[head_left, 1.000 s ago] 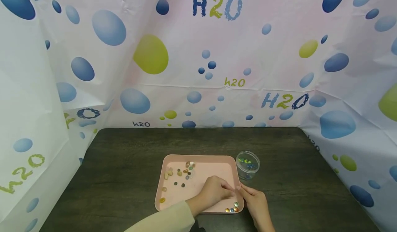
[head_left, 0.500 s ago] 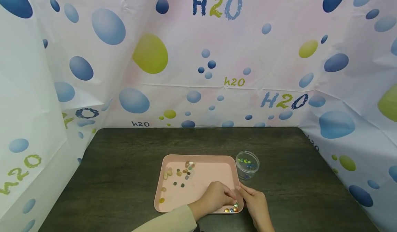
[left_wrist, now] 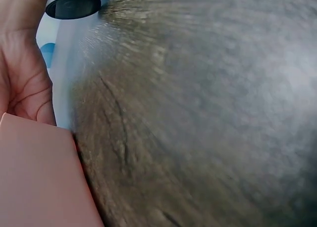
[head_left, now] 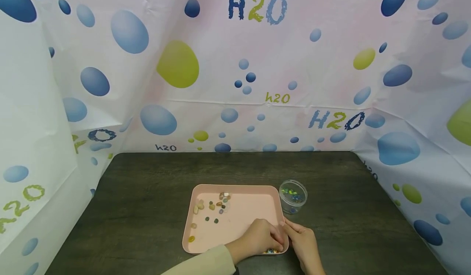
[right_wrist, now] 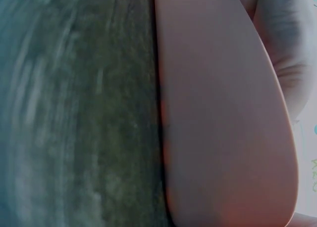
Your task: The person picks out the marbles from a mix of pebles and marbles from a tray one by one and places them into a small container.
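Observation:
A pink rectangular tray (head_left: 254, 191) lies on the dark wooden table. My left hand (head_left: 259, 236) is inside its lower right corner, fingers bent down over several small shiny glass beads (head_left: 271, 251), partly covered by the hand. Whether the fingertips pinch a bead is hidden. My right hand (head_left: 303, 242) grips the tray's right edge, thumb at the rim. The left wrist view has the left palm (left_wrist: 25, 78) behind the tray wall. In the right wrist view, the tray wall (right_wrist: 223, 113) fills the middle, with part of a hand (right_wrist: 287, 48) beyond it.
Several small polished stones (head_left: 211, 206) lie scattered over the tray's left half, including a yellow one (head_left: 191, 239). A clear round tub (head_left: 293, 207) with green and blue pieces (head_left: 292, 192) stands by the tray's upper right corner. A printed sheet (head_left: 220, 62) surrounds the table (head_left: 147, 193).
My left hand has moved down and right, from the tray's right side to the corner beads, covering some of them. My right hand stays on the tray edge.

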The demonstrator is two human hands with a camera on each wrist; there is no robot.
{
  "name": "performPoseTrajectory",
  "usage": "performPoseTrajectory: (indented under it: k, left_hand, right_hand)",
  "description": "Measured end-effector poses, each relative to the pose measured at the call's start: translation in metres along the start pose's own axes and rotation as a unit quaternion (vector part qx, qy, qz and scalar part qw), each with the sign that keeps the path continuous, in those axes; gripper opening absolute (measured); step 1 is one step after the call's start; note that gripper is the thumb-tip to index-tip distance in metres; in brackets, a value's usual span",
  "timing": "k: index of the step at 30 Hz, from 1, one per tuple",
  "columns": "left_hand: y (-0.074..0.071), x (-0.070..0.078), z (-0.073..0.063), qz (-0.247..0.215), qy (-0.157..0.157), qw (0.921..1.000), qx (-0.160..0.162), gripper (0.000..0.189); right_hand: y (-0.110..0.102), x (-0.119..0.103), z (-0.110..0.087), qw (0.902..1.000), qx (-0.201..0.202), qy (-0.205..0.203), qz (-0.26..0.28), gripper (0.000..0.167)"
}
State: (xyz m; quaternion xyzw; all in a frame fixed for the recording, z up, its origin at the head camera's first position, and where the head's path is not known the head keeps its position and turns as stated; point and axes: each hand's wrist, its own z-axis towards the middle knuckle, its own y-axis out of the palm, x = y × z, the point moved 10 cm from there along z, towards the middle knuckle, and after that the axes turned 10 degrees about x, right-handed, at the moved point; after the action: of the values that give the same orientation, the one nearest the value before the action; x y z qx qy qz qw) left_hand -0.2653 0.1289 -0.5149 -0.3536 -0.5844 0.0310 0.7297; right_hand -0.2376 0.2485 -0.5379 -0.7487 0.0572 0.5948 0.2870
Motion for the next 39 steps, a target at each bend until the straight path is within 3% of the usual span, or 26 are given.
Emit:
performPoseTrajectory:
  k: [7,12,16,26,32,39]
  left_hand:
    - [0.003,0.005,-0.001,0.045,0.03,0.9984,-0.015,0.006]
    - [-0.004,0.004,0.001,0.002,0.006,1.0,0.001,0.006]
    - [-0.018,0.005,0.01,-0.021,-0.003,0.9994,0.028,0.006]
    - [-0.06,0.004,0.031,-0.001,-0.023,0.9959,0.087,0.004]
    - [-0.069,0.008,0.044,-0.033,-0.024,0.9921,0.118,0.008]
    - [-0.067,0.013,0.064,-0.112,-0.043,0.9814,0.15,0.008]
  right_hand:
    - [0.0,0.001,-0.001,0.9999,0.001,0.01,0.013,0.035]
    - [0.001,0.002,-0.001,0.9999,-0.003,0.008,0.014,0.039]
    - [0.003,0.005,-0.003,0.9987,-0.008,0.03,0.04,0.039]
    - [0.003,0.004,0.0,0.9991,-0.006,0.023,0.037,0.04]
    - [0.004,0.004,-0.001,0.9981,-0.012,0.029,0.053,0.039]
    - [0.004,0.004,0.0,0.9983,-0.015,0.026,0.05,0.04]
